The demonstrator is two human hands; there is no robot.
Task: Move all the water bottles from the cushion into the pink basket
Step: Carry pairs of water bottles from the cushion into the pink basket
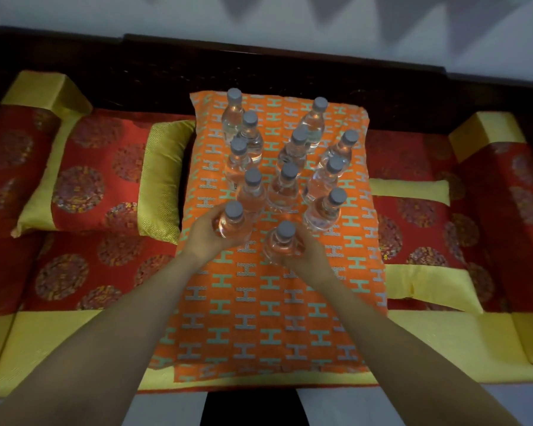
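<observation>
A person's left hand (204, 234) and right hand (305, 256) each close around an upright water bottle at the near edge of a cluster on an orange cushion (259, 318).

On the orange cushion (259, 302) I count twelve water bottles (290, 186), all upright, each with a grey cap, so twelve caps. Ten bottles stand free on the far half of the cushion. Two are at the near edge of the group, one in each of two hands. Around the cushion lie several red-and-yellow pillows (99, 173); exact number is unclear.
</observation>
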